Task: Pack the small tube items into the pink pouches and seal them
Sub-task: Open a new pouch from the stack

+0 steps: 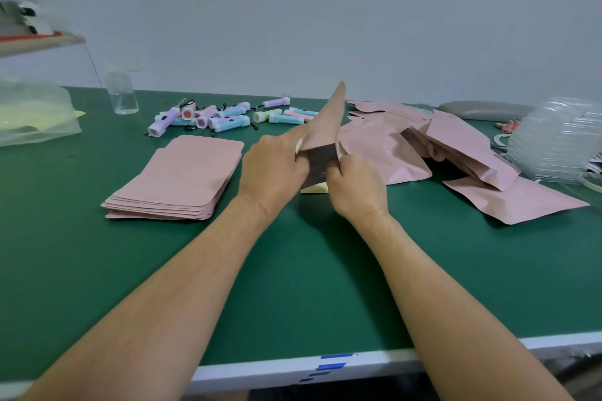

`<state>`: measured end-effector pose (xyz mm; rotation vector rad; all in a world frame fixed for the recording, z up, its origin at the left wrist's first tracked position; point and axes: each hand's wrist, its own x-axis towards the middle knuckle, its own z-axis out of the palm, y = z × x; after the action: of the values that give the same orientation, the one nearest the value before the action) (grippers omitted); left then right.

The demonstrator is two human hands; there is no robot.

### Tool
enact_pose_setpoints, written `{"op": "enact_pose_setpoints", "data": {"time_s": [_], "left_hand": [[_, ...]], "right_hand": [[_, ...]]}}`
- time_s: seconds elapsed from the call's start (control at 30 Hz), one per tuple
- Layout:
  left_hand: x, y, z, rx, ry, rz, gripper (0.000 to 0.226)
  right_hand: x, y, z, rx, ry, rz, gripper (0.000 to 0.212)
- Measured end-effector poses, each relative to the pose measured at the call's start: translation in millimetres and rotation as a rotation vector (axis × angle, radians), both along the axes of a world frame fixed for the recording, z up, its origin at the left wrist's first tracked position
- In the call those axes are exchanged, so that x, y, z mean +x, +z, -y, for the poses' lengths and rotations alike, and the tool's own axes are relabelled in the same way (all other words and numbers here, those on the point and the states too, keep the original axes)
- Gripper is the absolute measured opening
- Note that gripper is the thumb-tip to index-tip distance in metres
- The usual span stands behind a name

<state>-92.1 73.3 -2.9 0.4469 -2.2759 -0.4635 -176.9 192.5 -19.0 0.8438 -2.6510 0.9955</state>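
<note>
Left hand [273,169] and right hand [353,187] both grip the opened pouch [325,127]; tube [314,189] mostly hidden, fingertips unseen

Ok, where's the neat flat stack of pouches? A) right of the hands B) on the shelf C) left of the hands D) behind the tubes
C: the stack lies left of the left hand, which grips a pouch; the tubes lie behind the stack.

pink pouches [176,172], pastel tubes [228,119], green table [97,270]
</note>
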Motion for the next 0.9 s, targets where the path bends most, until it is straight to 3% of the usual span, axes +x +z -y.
{"op": "enact_pose_setpoints", "data": {"time_s": [0.13, 0.33, 0.5, 0.63, 0.8, 0.9], "left_hand": [[5, 5, 16, 0.08, 0.102, -0.036, 0.055], [-1, 0, -13, -0.112, -0.019, 0.112, 0.035], [-8, -2, -25, -0.258, -0.02, 0.181, 0.035], [-3, 8, -3, -0.159, 0.098, 0.021, 0.061], [-3, 3, -14, -0.131, 0.006, 0.004, 0.051], [-5, 9, 1, -0.054, 0.071, -0.081, 0.053]], "right_hand": [[-4, 0, -3, -0.016, -0.034, 0.037, 0.037], [5, 2, 1, -0.052, -0.114, -0.085, 0.053], [-3, 3, -3, -0.042, -0.184, -0.176, 0.03], [-15, 6, -9, 0.077, -0.239, -0.197, 0.028], [-8, 5, 3, 0.045, -0.199, -0.23, 0.033], [-14, 4, -3, 0.055, -0.205, -0.196, 0.033]]}}
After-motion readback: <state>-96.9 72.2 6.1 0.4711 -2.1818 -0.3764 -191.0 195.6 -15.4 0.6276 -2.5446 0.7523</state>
